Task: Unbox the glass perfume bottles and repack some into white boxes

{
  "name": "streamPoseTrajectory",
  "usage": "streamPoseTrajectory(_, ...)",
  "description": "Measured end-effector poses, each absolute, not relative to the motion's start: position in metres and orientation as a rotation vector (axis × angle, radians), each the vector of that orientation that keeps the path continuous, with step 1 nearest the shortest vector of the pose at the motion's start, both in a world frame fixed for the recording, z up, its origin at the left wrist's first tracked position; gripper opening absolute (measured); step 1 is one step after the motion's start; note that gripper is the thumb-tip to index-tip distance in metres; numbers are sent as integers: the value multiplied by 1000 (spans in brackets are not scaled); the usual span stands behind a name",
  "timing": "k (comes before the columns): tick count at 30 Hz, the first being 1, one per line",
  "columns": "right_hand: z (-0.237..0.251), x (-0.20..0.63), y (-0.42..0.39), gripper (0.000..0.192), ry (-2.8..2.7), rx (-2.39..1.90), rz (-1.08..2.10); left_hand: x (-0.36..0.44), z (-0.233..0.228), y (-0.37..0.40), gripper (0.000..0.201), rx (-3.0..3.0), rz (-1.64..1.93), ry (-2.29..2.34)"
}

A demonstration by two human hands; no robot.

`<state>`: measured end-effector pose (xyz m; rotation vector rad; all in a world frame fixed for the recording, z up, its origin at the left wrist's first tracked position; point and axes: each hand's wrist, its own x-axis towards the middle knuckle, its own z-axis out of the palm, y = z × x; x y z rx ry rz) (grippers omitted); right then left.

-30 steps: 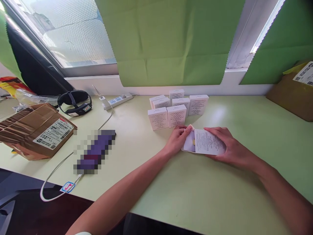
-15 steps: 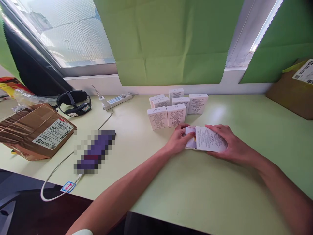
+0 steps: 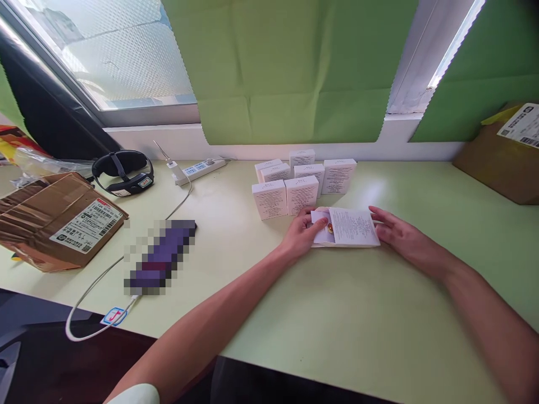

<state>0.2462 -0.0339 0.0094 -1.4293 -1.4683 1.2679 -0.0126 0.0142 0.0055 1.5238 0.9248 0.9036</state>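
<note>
A white printed carton (image 3: 351, 226) lay flat on the pale green surface (image 3: 337, 314), just in front of a cluster of upright small white boxes (image 3: 301, 179). The left hand (image 3: 301, 233) pinched its open flap end; the right hand (image 3: 398, 235), fingers loose, touched the opposite edge without gripping.

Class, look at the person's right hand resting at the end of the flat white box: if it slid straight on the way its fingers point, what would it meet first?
The right hand points leftward, so it would probably meet the flat white box first, at its right end.
</note>
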Motion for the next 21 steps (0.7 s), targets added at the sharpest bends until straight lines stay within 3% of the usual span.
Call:
streamPoseTrajectory(2, 6, 245, -30, 52, -1274, -1389, 1323, -12, 5, 13, 35, 1562, 918, 902)
streamPoseTrajectory(5, 3, 236, -27, 44, -1125, -1375, 1316, -11, 4, 12, 35, 1649, 883, 896)
streamPoseTrajectory(14, -2, 204, -29, 48, -1220, -1583, 609, -5, 4, 7, 31, 1844, 754, 965)
streamPoseTrajectory(21, -3, 202, -24, 49, -1150, -1574, 677, -1, 4, 6, 32, 1782, 768, 994)
